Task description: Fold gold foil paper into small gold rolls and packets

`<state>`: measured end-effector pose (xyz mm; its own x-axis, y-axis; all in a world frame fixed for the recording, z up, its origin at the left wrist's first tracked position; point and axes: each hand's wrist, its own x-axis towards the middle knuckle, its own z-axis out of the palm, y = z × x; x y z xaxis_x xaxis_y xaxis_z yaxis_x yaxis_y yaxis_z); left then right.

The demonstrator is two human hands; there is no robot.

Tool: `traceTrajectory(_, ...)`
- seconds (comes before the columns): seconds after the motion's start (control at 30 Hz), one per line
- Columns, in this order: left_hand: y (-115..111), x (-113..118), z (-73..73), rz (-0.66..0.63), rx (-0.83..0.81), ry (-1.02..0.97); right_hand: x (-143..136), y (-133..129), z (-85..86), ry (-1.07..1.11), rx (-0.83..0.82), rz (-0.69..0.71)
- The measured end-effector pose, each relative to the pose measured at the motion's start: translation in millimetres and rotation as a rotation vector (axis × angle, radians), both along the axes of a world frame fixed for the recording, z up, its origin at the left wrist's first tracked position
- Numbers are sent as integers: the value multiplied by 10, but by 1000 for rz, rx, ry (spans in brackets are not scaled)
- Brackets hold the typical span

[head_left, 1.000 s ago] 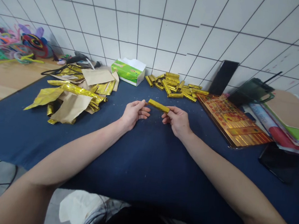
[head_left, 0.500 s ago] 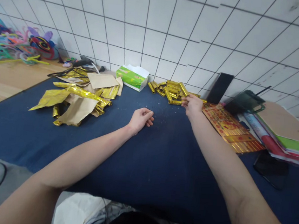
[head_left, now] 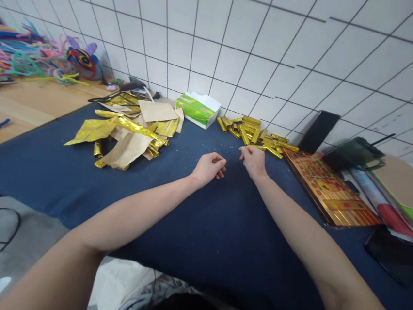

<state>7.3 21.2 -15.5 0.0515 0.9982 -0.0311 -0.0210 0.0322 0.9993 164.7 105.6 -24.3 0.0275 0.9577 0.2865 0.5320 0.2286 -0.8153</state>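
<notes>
My left hand (head_left: 209,169) rests over the dark blue cloth (head_left: 200,222) with its fingers curled together; what they hold, if anything, is too small to name. Just right of it, my right hand (head_left: 252,160) has its thumb and fingertips pinched, and nothing can be made out between them. Several small gold foil rolls (head_left: 251,130) lie in a pile behind my right hand. Farther left is a heap of gold foil sheets and brown paper pieces (head_left: 129,147).
A green tissue pack (head_left: 197,109) stands near the tiled wall. On the right are a red-gold printed sheet (head_left: 331,189), a black box (head_left: 319,131), a dark green cup (head_left: 354,153), stacked folders (head_left: 407,189) and a phone (head_left: 390,253). Colourful pipe cleaners (head_left: 25,59) lie far left.
My right hand has left the gold rolls, with the roll at its fingertips let go, and come nearer my left hand. The view has shifted, moving the tabletop things rightward.
</notes>
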Motion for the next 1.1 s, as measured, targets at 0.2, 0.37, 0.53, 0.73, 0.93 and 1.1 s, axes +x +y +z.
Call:
traceTrajectory(0.2,5,-86,-24,76,251,374,-202,-431,29,-230,108,235)
traceTrajectory(0.37,68,-331,102,272,439,741,-173,-450,0,-349,146,186)
traceTrajectory(0.53,201,-699,218,454,522,1149,-143,-412,-5,-301,112,176)
traceTrajectory(0.73,301,-938,70,423,165,1454,-158,-433,2,-274,94,184)
traceTrajectory(0.93,435,-1017,-13,453,25,1470,-162,-415,-10,-269,79,194)
traceTrajectory(1.1,685,-1170,67,503,-26,1474,-178,-395,-16,-289,80,188)
